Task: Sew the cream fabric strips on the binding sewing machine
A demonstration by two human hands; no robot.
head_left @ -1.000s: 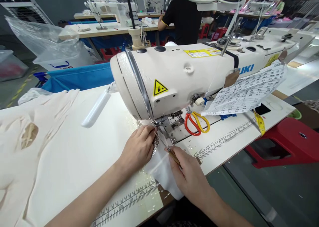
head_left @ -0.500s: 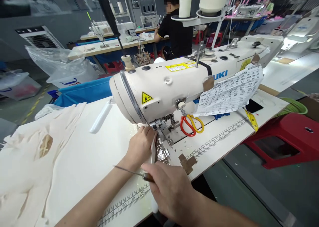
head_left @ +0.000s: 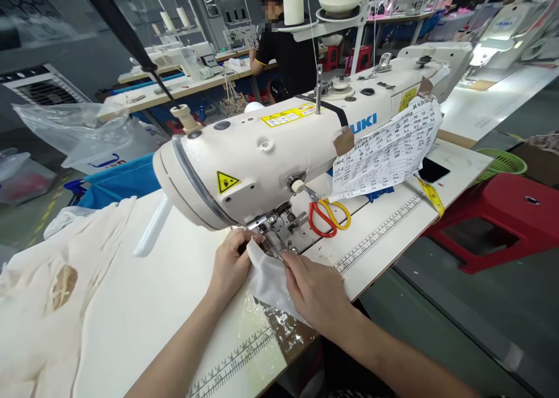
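Note:
My left hand [head_left: 231,259] is closed beside the needle area of a white sewing machine [head_left: 262,153], its fingers pinching the edge of a white fabric piece [head_left: 268,279]. My right hand [head_left: 315,290] is closed at the right of the fabric, around an awl [head_left: 276,251] whose thin metal shaft points toward the presser foot. The awl's handle is hidden in the fingers. Between both hands the fabric hangs toward the table's front edge. Scissors [head_left: 323,219] with red and yellow handles hang on the machine just above my right hand.
Cream fabric [head_left: 30,305] lies on the left of the table. A handwritten sheet [head_left: 386,150] is taped to the machine. Beyond it are a phone [head_left: 434,170] and yellow tape measure [head_left: 431,197]. A red stool [head_left: 519,217] stands at the right; a person [head_left: 288,54] sits behind.
My right hand has moved up and forward, turning the awl from pointing left to pointing at the presser foot. The white fabric now spreads between my hands. The view has shifted right.

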